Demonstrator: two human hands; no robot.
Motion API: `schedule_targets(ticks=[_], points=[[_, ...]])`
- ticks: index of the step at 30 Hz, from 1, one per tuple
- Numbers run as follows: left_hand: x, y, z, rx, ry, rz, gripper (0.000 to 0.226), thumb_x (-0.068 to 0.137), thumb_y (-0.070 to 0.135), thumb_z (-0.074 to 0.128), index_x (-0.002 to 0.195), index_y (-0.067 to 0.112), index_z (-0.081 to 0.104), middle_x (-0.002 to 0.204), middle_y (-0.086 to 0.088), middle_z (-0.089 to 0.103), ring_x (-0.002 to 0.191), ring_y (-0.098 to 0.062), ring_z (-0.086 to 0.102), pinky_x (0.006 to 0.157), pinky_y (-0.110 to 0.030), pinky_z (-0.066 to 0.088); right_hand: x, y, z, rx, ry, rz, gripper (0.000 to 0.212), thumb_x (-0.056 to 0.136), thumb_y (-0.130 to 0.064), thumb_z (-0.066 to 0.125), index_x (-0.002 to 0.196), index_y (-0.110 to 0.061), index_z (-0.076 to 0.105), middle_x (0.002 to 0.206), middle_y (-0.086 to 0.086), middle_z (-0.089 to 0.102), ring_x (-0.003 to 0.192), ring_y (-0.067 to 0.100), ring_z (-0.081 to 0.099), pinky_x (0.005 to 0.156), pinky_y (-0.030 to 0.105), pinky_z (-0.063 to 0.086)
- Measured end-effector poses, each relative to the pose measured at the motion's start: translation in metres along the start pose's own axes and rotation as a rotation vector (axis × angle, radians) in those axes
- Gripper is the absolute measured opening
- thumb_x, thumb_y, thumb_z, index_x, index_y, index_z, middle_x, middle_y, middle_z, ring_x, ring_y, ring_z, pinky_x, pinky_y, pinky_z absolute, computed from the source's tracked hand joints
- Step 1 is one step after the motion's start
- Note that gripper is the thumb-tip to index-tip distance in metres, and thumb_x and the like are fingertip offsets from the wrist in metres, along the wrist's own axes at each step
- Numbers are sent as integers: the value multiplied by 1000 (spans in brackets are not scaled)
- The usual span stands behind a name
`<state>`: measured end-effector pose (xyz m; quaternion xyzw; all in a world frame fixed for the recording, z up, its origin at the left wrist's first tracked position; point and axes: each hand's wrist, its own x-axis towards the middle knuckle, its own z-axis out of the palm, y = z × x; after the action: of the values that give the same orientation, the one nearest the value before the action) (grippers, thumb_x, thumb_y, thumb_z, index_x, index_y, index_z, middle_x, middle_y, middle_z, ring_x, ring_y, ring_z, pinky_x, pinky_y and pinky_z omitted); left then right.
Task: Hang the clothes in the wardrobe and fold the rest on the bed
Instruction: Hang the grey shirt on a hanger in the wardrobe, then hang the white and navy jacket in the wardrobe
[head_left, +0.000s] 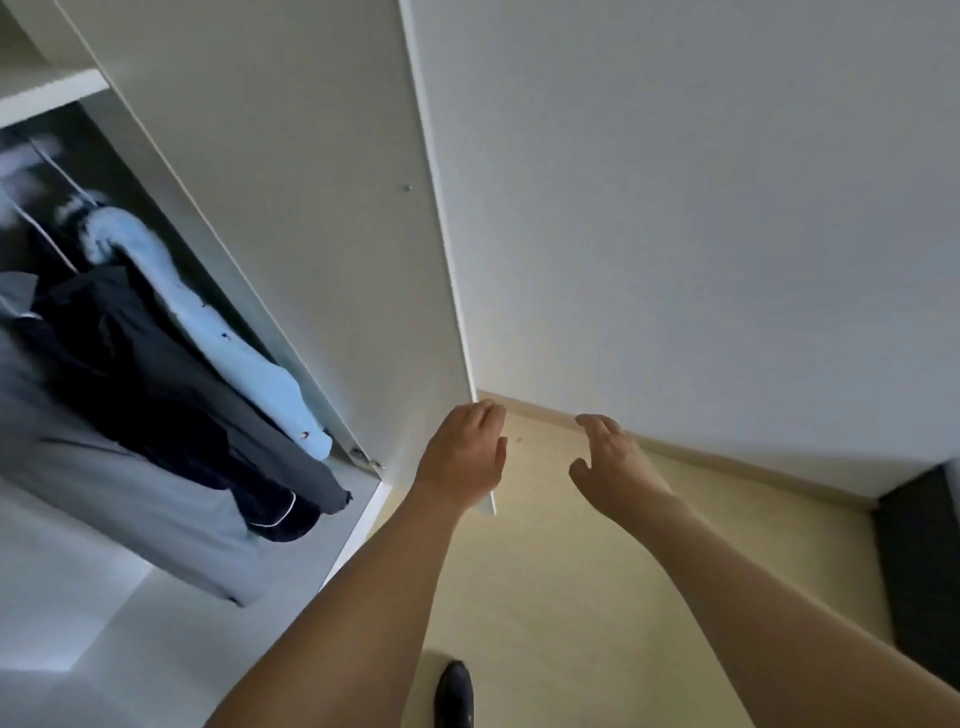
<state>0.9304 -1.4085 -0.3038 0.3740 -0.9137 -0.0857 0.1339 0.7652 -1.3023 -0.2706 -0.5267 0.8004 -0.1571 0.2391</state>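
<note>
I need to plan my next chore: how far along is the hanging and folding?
Looks done: a light blue shirt, a dark navy garment and a grey garment hang in the open white wardrobe. In hand: nothing; the left hand is at the door's edge, the right hand is open. The bed and any folding are out of view.

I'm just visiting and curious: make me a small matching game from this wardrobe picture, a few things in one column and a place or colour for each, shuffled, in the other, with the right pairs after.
Things:
1. fluffy garment
2. left hand
3. right hand
4. shoe

Descriptions:
A. dark, on the pale floor at the bottom of the view
B. light blue, hanging inside the wardrobe
C. at the lower edge of the open wardrobe door
D. open in the air, touching nothing, before the white wall

Pairs: 1-B, 2-C, 3-D, 4-A
</note>
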Motion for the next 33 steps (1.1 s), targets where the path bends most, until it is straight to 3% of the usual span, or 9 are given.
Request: schedule_targets(ticks=[6, 12, 23, 33], points=[[11, 137, 48, -14, -59, 67, 37, 94, 23, 46, 128, 7, 50, 132, -6, 52, 122, -25, 45, 102, -33, 39, -66, 131, -55, 3, 25, 158, 59, 89, -14, 48, 144, -8, 30, 146, 9, 35, 135, 24, 32, 108, 27, 24], [23, 211, 77, 21, -176, 128, 45, 98, 27, 41, 137, 6, 42, 139, -7, 45, 129, -26, 39, 109, -32, 29, -99, 199, -77, 18, 3, 236, 58, 89, -14, 47, 144, -8, 31, 149, 8, 33, 136, 24, 30, 110, 28, 25], [56, 343, 122, 51, -269, 245, 44, 98, 30, 41, 137, 10, 41, 143, -6, 41, 130, -26, 38, 110, -32, 26, -141, 318, -132, 59, 73, 345, 58, 90, -17, 47, 145, -9, 29, 149, 7, 32, 138, 24, 28, 109, 28, 24], [28, 497, 167, 8, -288, 138, 46, 98, 29, 42, 140, 10, 40, 147, -7, 39, 135, -24, 34, 113, -31, 25, -223, 454, -183, 76, 25, 323, 58, 89, -18, 48, 144, -9, 31, 148, 7, 33, 136, 25, 32, 109, 29, 29]])
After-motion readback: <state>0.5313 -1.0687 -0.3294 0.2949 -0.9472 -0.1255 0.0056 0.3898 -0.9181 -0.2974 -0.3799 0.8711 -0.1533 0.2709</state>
